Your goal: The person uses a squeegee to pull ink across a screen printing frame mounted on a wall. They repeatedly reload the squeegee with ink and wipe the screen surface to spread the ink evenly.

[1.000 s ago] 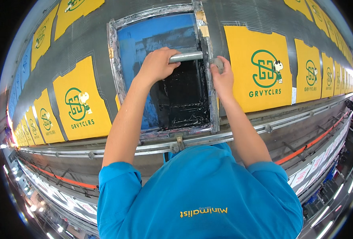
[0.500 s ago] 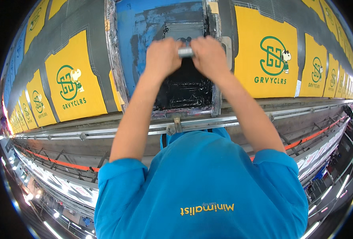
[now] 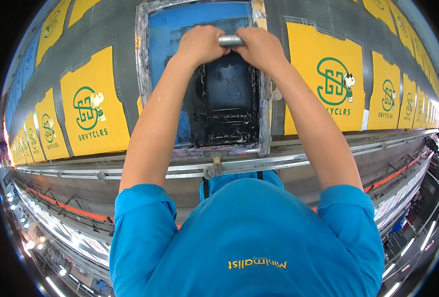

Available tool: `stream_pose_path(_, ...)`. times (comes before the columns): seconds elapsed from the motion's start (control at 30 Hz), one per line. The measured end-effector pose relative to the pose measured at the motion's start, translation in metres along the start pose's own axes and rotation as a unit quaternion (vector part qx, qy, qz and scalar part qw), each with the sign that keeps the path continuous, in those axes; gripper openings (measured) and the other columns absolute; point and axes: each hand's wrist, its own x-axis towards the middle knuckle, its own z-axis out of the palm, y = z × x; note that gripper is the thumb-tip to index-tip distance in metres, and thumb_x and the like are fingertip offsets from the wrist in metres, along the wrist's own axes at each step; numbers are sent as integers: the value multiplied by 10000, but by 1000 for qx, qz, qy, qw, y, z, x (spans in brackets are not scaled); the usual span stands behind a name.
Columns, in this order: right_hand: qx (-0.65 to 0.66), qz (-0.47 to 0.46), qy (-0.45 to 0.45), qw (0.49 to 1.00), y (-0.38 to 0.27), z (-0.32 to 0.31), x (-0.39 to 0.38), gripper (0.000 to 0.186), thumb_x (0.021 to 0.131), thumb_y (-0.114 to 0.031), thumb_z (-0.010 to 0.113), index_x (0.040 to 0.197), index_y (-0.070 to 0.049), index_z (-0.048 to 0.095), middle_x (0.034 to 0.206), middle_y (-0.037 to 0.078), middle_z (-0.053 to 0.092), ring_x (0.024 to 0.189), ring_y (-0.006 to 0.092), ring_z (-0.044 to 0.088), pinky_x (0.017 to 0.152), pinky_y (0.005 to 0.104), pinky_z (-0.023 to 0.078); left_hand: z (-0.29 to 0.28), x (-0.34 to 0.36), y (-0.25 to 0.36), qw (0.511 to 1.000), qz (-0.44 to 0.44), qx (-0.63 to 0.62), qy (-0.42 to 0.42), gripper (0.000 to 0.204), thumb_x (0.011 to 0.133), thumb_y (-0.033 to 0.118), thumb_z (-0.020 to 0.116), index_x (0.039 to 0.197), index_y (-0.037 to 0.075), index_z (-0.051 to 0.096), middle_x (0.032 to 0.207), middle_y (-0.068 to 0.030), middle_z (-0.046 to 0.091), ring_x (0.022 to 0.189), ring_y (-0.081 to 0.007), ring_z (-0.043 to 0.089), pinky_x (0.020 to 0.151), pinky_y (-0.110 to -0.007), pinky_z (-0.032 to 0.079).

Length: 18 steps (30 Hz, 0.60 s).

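The left hand's grip [image 3: 199, 45] is curled firmly round the left part of a silver, cylindrical metal bar [image 3: 232, 40], and the right hand's grip [image 3: 263, 47] is closed the same way round its right part. Only a short length of the bar shows between the two fists, which are near each other; whatever lies under the bar is hidden by the fingers. The bar is level from left to right, over the upper part of a rectangular, ink-stained grey screen frame [image 3: 144, 79].

Inside the frame, bright blue mesh [image 3: 166, 32] shows at the left and top, while glossy black ink [image 3: 229, 131] covers the lower middle and right. Just below the fists, a faint outlined dog figure [image 3: 231, 81] shows in the dark area.

The frame rests on a long, dark grey tabletop [image 3: 279, 24]. Beside it, well apart from the hands, lie a flat yellow fabric panel with green print at the right [image 3: 326, 74] and a similar yellow panel at the left [image 3: 93, 104], with rows of others beyond. A silver metal rail [image 3: 298, 162] runs along the near edge, between the frame and the person's bright blue shirt [image 3: 254, 222].
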Motion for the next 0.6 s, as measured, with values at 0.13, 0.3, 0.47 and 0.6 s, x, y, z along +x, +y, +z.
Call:
stream_pose_path(0.13,-3,-24,35,999,-10,29,-38,180,798,-112,766,935,-74,655,932,128,697,916,375,679,794,502,566,47,-33,5,996,-4,28,90,181,829,266,748,965,187,838,900,-153,792,866,-393,769,788,-511,620)
stream_pose_path(0.3,19,-16,59,998,-74,28,-152,191,754,-49,725,884,-79,590,869,117,583,857,330,609,746,458,510,88,-153,38,993,53,-18,108,233,717,74,751,926,156,814,888,-94,746,875,-314,731,812,-426,536)
stream_pose_path(0.47,286,33,9,958,-74,1,-178,296,822,-168,864,1049,-47,717,1047,146,688,1028,363,667,907,435,542,66,-172,43,997,64,-48,-18,236,797,164,808,1032,164,827,941,-96,783,914,-328,749,811,-444,560)
stream_pose_path(0.6,124,231,217,940,-6,10,-135,298,986,-254,758,1184,-32,741,1128,174,727,1102,319,689,975,416,528,33,-131,31,995,37,-90,-35,240,845,309,857,1054,197,823,937,-119,786,912,-378,749,787,-488,586)
